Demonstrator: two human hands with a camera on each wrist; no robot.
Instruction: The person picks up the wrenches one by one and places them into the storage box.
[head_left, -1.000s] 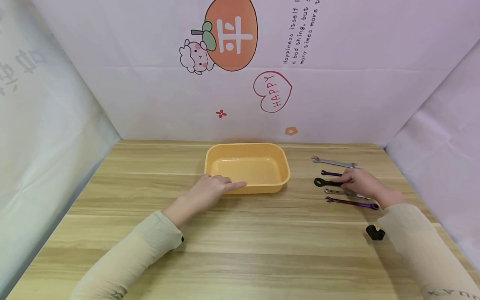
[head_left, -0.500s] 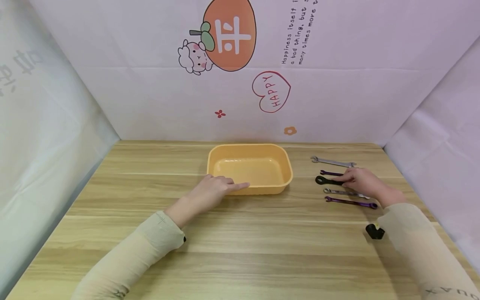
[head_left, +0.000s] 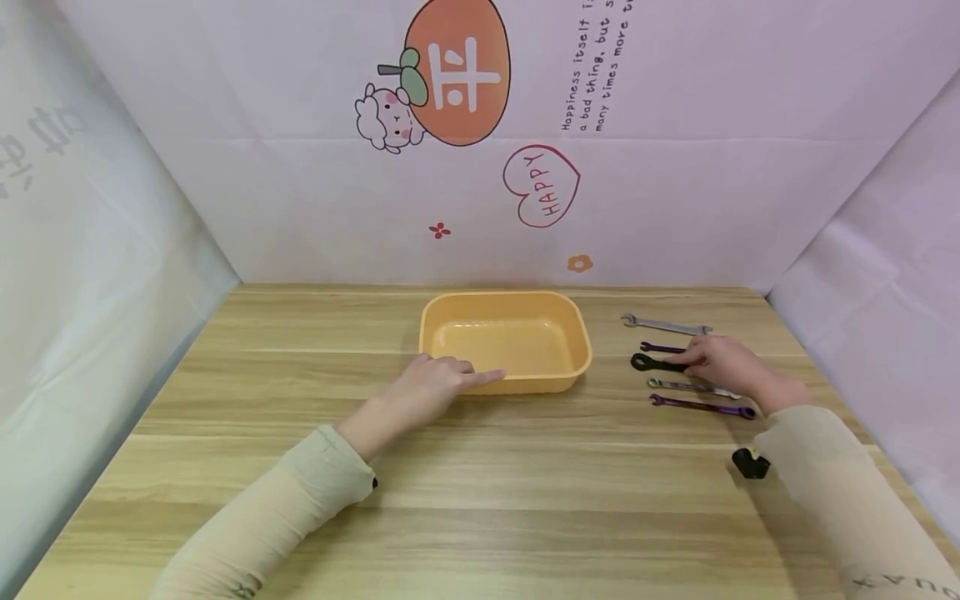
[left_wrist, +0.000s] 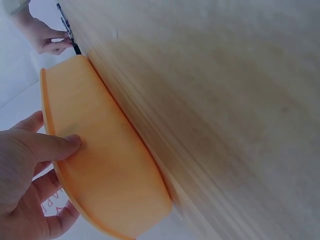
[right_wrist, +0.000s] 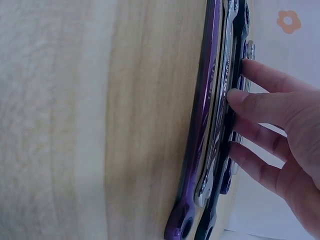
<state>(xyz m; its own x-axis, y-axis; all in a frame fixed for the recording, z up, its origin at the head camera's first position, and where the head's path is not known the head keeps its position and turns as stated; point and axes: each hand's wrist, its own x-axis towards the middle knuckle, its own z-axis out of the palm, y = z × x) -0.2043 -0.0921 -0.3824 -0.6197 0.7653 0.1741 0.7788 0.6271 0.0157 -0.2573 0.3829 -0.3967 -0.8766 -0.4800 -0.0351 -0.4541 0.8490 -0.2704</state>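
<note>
A yellow-orange plastic basin (head_left: 536,384) stands at the back middle of the table. My left hand (head_left: 423,390) grips its near rim, thumb on the outer wall and fingers inside, as the left wrist view shows. At the right lies a row of wrenches. My right hand (head_left: 723,367) pinches the black ratchet wrench (head_left: 645,362) between thumb and fingers, low over the table. Behind it lie a dark purple wrench (head_left: 658,347), partly hidden by the hand, and a silver open-end wrench (head_left: 666,324). Nearer are a silver wrench (head_left: 686,385) and a purple wrench (right_wrist: 200,125).
The wood-grain table (head_left: 480,500) ends at a printed white cloth (head_left: 300,200) behind it, with cloth on both sides too. A small black object (head_left: 750,463) shows beside the right sleeve.
The basin has slid a little to the right with my left hand on its rim. The black wrench shifted slightly early on; my right hand has stayed nearly still on it.
</note>
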